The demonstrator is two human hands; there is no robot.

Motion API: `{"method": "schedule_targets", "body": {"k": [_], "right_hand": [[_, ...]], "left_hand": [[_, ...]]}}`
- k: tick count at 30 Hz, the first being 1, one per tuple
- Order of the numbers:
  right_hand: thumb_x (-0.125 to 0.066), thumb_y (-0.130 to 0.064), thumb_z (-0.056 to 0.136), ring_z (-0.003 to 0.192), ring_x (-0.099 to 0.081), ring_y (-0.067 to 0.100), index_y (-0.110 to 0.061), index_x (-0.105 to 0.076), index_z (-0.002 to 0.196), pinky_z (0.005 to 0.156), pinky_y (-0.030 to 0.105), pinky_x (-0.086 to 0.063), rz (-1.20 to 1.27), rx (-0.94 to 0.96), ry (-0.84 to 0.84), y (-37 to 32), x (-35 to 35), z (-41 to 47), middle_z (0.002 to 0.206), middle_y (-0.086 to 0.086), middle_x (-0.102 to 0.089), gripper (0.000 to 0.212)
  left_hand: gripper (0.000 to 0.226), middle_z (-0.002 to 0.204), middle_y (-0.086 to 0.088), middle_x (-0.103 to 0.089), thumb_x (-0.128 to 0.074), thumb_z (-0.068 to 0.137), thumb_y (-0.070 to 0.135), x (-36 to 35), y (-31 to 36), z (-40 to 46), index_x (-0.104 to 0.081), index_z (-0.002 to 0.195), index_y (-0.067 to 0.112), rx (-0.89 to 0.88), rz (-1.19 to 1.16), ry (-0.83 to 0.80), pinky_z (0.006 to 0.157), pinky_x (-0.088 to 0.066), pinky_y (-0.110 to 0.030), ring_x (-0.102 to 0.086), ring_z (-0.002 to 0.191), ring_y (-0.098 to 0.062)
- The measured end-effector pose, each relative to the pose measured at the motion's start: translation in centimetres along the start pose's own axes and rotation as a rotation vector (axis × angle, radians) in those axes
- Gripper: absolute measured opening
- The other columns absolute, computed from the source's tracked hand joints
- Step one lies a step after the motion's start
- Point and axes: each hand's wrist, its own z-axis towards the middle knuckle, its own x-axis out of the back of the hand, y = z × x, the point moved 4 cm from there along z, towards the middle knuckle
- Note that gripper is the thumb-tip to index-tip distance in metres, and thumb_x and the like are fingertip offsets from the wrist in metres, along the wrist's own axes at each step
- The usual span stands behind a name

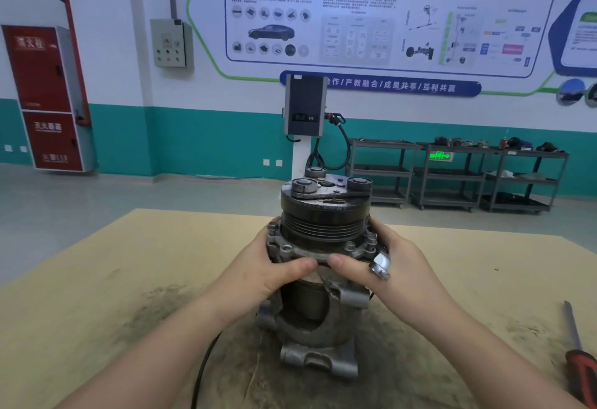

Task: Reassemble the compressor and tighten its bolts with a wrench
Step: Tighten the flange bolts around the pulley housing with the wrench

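Both hands' grip on compressor (318, 257), stained table (97, 279), workshop.

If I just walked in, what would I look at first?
Probably the grey metal compressor with the black grooved pulley, standing upright in the middle of the tan board table. The left hand and right hand grip its flange from both sides, and the right also holds a shiny metal tool. A red-handled screwdriver lies at the table's right edge.
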Motion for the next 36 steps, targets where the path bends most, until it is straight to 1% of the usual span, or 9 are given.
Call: {"method": "schedule_targets", "body": {"k": [3,8,12,16,23,27,30,33,36], "right_hand": [[-0.082,-0.046,0.06,0.09,-0.066,-0.008,-0.033,-0.065,0.11,0.068,0.003,-0.045,0.003,0.004,0.01,0.2,0.3,0.2,0.099,-0.024,-0.072,0.055],[-0.083,-0.047,0.058,0.094,-0.067,-0.004,-0.032,-0.064,0.114,0.072,0.009,-0.048,-0.012,-0.001,-0.025,0.7,0.8,0.7,0.102,-0.022,-0.072,0.061],[-0.078,-0.059,0.05,0.096,-0.067,-0.003,-0.033,-0.064,0.115,0.078,0.016,-0.05,-0.043,0.02,-0.04,0.5,0.9,0.9,0.104,-0.021,-0.072,0.071],[-0.079,-0.057,0.051,0.097,-0.068,0.001,-0.033,-0.065,0.114,0.084,0.028,-0.052,-0.014,0.015,-0.053,0.6,1.1,1.1,0.105,-0.019,-0.072,0.069],[-0.08,-0.05,0.053,0.098,-0.067,0.0,-0.035,-0.064,0.111,0.082,0.021,-0.05,0.002,-0.013,-0.057,0.5,1.2,1.0,0.106,-0.02,-0.071,0.063],[-0.078,-0.059,0.049,0.104,-0.065,0.002,-0.028,-0.06,0.123,0.095,0.032,-0.05,-0.032,-0.03,-0.087,0.2,1.2,1.0,0.113,-0.016,-0.07,0.082],[-0.083,-0.052,0.046,0.103,-0.065,-0.002,-0.025,-0.058,0.128,0.095,0.026,-0.051,-0.045,-0.049,-0.138,0.0,1.5,1.2,0.113,-0.017,-0.07,0.09],[-0.088,-0.055,0.026,0.1,-0.066,-0.003,-0.02,-0.057,0.13,0.08,0.01,-0.048,-0.004,-0.052,-0.19,-0.2,1.8,1.3,0.112,-0.015,-0.071,0.115],[-0.08,-0.077,0.013,0.107,-0.064,-0.001,-0.016,-0.054,0.135,0.088,0.013,-0.049,0.033,-0.064,-0.18,-0.3,1.9,1.2,0.122,-0.01,-0.067,0.139]], "left_hand": [[0.112,0.122,-0.004,-0.069,-0.089,0.043,0.066,-0.3,-0.3,0.0,-0.052,0.13,0.008,-0.045,-0.018,0.071,0.103,-0.047,-0.037,-0.063,0.118,-0.021],[0.101,0.12,0.001,-0.07,-0.089,0.046,0.067,-0.3,-0.8,0.1,-0.056,0.127,0.018,-0.061,0.032,0.109,0.106,-0.045,-0.051,-0.064,0.117,-0.02],[0.096,0.12,0.006,-0.071,-0.086,0.047,0.069,-0.1,-1.0,0.2,-0.056,0.125,0.023,-0.073,0.074,0.123,0.105,-0.046,-0.045,-0.064,0.116,-0.016],[0.096,0.118,0.006,-0.071,-0.086,0.047,0.07,-0.2,-1.2,0.4,-0.056,0.124,0.022,-0.086,0.054,0.121,0.102,-0.048,-0.036,-0.065,0.114,-0.013],[0.079,0.113,0.015,-0.071,-0.084,0.055,0.055,-0.5,-0.9,0.1,-0.056,0.121,0.024,-0.089,0.089,0.122,0.092,-0.049,-0.018,-0.065,0.109,-0.003],[0.115,0.132,0.005,-0.063,-0.086,0.044,0.07,-0.1,-1.0,0.3,-0.043,0.139,0.023,-0.054,0.042,0.017,0.106,-0.045,-0.036,-0.058,0.124,-0.013],[0.142,0.148,0.0,-0.047,-0.083,0.038,0.077,0.5,-0.7,0.3,-0.023,0.154,0.02,-0.034,0.043,0.022,0.112,-0.04,-0.044,-0.05,0.132,-0.017],[0.108,0.129,0.015,-0.063,-0.079,0.051,0.072,0.0,-0.7,-0.2,-0.041,0.143,0.03,-0.091,0.072,0.137,0.103,-0.046,-0.024,-0.058,0.12,-0.002],[0.057,0.11,0.032,-0.067,-0.061,0.072,0.076,-0.7,-0.2,-1.2,-0.055,0.116,0.041,-0.197,0.177,0.283,0.087,-0.044,-0.006,-0.062,0.106,0.008]]}}
